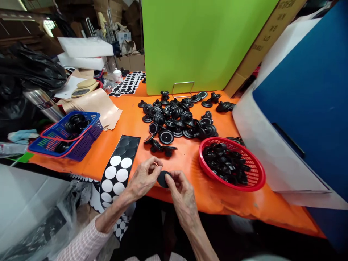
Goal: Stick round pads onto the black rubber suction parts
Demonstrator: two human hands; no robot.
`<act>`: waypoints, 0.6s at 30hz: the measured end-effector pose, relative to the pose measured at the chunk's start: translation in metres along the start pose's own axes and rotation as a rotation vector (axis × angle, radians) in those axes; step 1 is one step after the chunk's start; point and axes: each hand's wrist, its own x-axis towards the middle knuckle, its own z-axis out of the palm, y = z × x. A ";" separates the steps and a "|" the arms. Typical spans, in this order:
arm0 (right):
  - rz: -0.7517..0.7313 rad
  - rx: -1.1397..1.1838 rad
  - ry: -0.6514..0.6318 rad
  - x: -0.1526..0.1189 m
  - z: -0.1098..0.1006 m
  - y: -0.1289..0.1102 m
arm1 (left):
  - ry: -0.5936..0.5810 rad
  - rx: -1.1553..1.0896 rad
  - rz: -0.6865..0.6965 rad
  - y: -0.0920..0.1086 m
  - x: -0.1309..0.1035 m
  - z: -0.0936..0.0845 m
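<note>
While the right hand pinches a black disc above the table's near edge, the left hand touches its rim, fingertips nearly closed. The sticker sheet lies left; the red basket, holding black parts, stands right. Beyond are piled black suction cups, a blue basket, the orange tabletop, an upright green board and, farthest, cluttered shelving.

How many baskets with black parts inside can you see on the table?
2. The blue basket is on the left of the orange table, the red basket on the right, near the front edge. Others may be hidden.
</note>
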 end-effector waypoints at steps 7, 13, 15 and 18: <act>-0.212 -0.111 0.082 -0.001 0.007 -0.001 | 0.255 0.419 0.153 0.005 0.022 0.009; -0.332 -0.212 0.173 -0.004 -0.014 -0.001 | 0.360 0.177 -0.120 -0.002 0.059 0.000; -0.361 -0.233 0.127 -0.003 -0.020 0.002 | 0.301 0.130 -0.149 -0.003 0.063 -0.007; -0.391 -0.258 0.000 0.000 -0.025 0.006 | 0.217 0.023 -0.176 -0.008 0.052 -0.013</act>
